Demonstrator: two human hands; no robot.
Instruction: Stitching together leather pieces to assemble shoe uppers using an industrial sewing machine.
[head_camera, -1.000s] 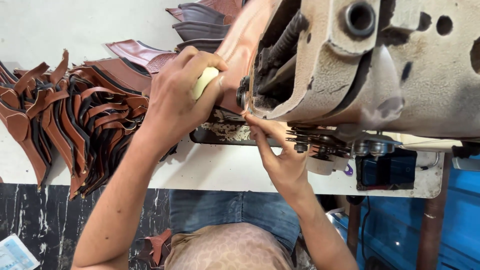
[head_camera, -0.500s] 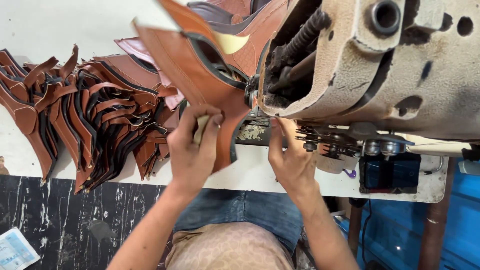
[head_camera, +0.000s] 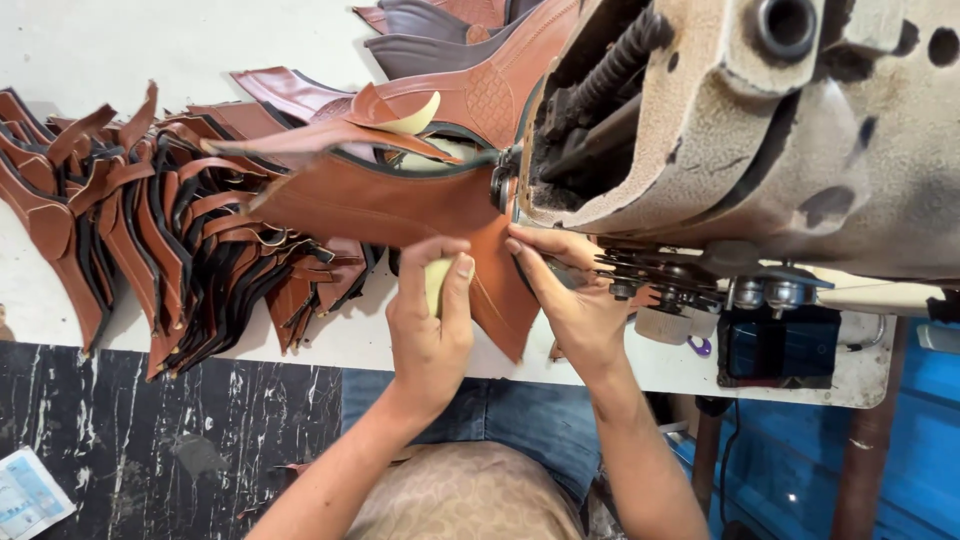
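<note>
Sewing machine (head_camera: 760, 130): large, worn cream-grey head, lying over the right part of the white desk (head_camera: 150, 50); taken here as landmark.

Stack of cut leather pieces (head_camera: 170, 250): brown with dark lining, fanned out on the desk well left of the machine; more brown and grey pieces lie behind, near the machine's upper left corner.

Brown leather piece (head_camera: 400, 200): the one in work, long and pointed, its right end touching the machine's left face, its lower flap hanging over the desk's near edge.

Left hand (head_camera: 430, 330): forearm rising from below, fingers curled; grip closed on the piece's lower flap, with a pale yellow lining (head_camera: 437, 285) showing between thumb and fingers, left of the machine.

Right hand (head_camera: 570, 300): just below the machine's left end, fingers extended and pressed flat on the piece, grip open, clasping nothing.
</note>
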